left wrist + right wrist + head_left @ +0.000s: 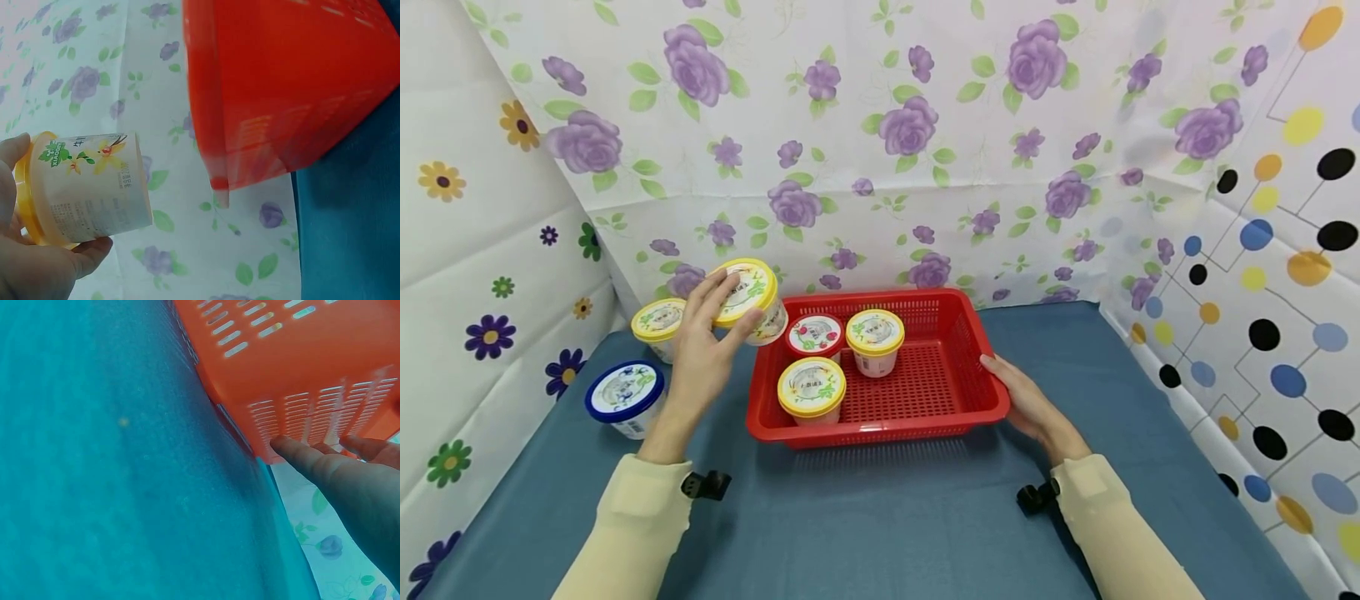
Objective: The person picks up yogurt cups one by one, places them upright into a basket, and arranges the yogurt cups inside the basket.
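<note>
Yellow-lidded tub (760,304): pale, flower-printed, tilted, raised beside left end of red basket (880,431)
Left hand (700,354): gripping that tub
Basket: slotted, holding three more tubs (811,388)
Right hand (1026,400): pinching basket's right rim
Table (865,517): blue-clothed
Backdrop (850,221): white, purple-rosed

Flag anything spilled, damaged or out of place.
Nothing stands out. The three tubs in the basket stand upright with lids on, and I see no spill or damage. Only the yellow-lidded tub in the left hand is tilted, which seems natural for something held.
</note>
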A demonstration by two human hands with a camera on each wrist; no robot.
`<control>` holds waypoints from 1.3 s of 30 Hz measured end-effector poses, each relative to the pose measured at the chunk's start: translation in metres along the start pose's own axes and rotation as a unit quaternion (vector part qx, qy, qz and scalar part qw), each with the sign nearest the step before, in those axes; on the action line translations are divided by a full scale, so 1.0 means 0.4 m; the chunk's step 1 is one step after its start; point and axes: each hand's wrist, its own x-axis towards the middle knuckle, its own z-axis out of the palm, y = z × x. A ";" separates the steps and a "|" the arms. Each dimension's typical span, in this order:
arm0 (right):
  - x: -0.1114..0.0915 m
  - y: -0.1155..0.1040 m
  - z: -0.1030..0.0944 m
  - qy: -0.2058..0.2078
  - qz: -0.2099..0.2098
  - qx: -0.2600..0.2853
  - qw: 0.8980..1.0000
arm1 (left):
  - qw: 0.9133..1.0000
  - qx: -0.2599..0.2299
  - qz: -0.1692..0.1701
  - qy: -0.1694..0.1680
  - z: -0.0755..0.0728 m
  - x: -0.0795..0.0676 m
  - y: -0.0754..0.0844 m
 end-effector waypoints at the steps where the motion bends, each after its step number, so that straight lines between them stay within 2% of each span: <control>1: 0.000 0.000 0.000 0.001 0.001 -0.001 1.000 | 1.000 -0.002 0.001 -0.002 0.002 0.000 0.003; 16: 0.007 -0.002 0.004 -0.005 -0.003 -0.004 1.000 | 0.997 -0.041 0.011 -0.063 0.037 0.009 0.056; 28: 0.007 0.000 -0.001 -0.007 -0.004 0.003 1.000 | 0.993 -0.047 0.033 -0.099 0.077 0.019 0.090; 39: 0.003 0.006 -0.004 0.003 0.001 0.000 1.000 | 0.987 -0.077 0.033 -0.138 0.111 0.024 0.102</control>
